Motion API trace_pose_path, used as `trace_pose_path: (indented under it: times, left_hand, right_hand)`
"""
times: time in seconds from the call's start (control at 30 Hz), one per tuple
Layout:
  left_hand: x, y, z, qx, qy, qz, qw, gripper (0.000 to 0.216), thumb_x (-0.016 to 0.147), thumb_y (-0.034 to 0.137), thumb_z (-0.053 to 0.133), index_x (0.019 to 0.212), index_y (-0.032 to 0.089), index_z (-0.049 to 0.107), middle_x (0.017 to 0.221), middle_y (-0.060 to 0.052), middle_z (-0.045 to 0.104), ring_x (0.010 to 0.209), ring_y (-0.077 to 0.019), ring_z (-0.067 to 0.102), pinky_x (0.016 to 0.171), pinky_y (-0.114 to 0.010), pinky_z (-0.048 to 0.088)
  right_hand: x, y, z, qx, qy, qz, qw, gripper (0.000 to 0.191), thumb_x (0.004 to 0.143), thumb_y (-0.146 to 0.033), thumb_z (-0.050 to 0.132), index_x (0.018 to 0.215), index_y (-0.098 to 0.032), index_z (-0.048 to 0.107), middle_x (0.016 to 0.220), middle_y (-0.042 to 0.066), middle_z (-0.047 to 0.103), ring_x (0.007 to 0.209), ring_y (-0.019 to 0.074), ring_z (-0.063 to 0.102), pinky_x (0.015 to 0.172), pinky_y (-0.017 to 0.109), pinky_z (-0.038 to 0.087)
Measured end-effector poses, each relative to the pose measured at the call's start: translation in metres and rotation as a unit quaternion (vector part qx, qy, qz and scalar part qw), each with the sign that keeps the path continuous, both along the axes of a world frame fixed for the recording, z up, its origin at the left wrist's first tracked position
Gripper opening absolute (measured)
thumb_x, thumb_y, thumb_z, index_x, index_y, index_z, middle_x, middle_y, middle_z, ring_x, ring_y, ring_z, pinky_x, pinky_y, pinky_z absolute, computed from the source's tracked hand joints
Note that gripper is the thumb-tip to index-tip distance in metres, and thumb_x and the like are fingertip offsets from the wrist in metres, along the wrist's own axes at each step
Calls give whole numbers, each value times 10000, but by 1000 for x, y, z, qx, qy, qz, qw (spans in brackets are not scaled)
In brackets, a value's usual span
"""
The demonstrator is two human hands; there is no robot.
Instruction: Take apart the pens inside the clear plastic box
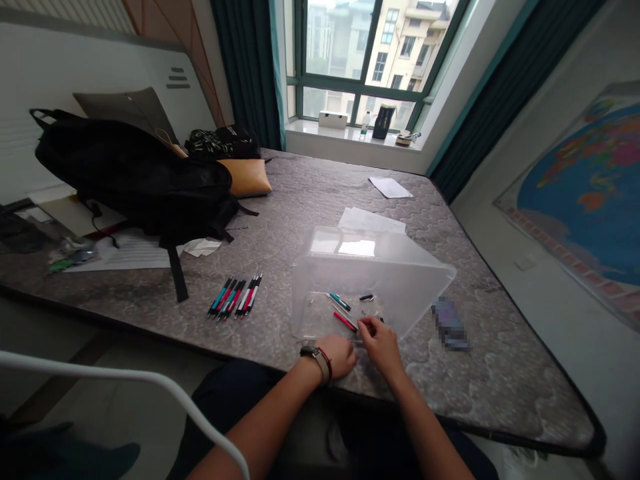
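Note:
A clear plastic box (400, 280) lies on its side on the grey mattress (300, 193), its mouth towards me. Inside lie a teal pen (339, 301), a red pen (345, 321) and a small dark piece (367, 297). My right hand (381, 343) is at the box's mouth, fingers pinched on a small pen part that I cannot make out. My left hand (340, 357), with a watch and red band at the wrist, rests closed on the mattress just beside it. A row of several red, teal and white pens (235, 297) lies to the left of the box.
A black backpack (135, 177) and a tan cushion (245, 177) sit at the left. Paper sheets (371, 220) lie beyond the box, and a blurred flat object (450, 323) to its right. A white rail (150, 387) crosses in front of me. A world map (590, 200) lies at the right.

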State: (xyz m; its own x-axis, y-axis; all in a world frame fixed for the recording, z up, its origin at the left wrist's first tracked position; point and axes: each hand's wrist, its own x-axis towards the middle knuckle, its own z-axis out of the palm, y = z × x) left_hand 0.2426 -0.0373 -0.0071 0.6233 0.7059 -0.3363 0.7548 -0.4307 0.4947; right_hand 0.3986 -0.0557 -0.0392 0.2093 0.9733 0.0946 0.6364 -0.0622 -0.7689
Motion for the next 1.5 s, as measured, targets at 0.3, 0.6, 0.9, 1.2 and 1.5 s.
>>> trace_pose_path:
  times: [0.3,0.6,0.9,1.2,1.5]
  left_hand:
    - [-16,12,-9,24,-169,77,982,417,920,420,427,690,183,682,673,-67,677,602,-170,581,565,-273,313]
    - [-21,29,-13,-14,-285,208,936,349,908,416,478,741,176,669,690,-41,671,642,-159,590,610,-266,374]
    - [-16,38,-16,-269,-516,345,737,459,786,561,624,1005,158,604,784,-33,688,478,-85,549,450,-187,421]
    - [-17,40,-5,-298,-588,423,621,392,745,470,722,937,145,617,940,-84,721,580,-94,620,525,-205,501]
    - [-21,37,-3,-375,-622,444,524,341,730,231,753,979,179,527,1110,-98,704,619,-89,643,567,-210,504]
  right_hand:
    - [-15,73,-12,-65,-206,41,975,161,844,-287,611,930,-193,709,994,97,661,876,212,633,787,297,453]
    - [-13,67,-3,-55,-73,-21,996,158,819,-302,625,890,-165,660,847,82,699,735,205,644,697,308,477]
    - [3,45,28,-61,232,113,964,361,729,-480,736,903,-167,692,759,32,694,675,167,633,618,272,516]
    - [25,61,7,-36,54,-22,998,382,806,-525,573,869,-163,676,794,70,715,638,194,651,604,286,499]
    - [37,61,-6,13,7,-128,992,324,861,-331,456,1064,-154,637,888,83,714,686,201,669,670,308,500]
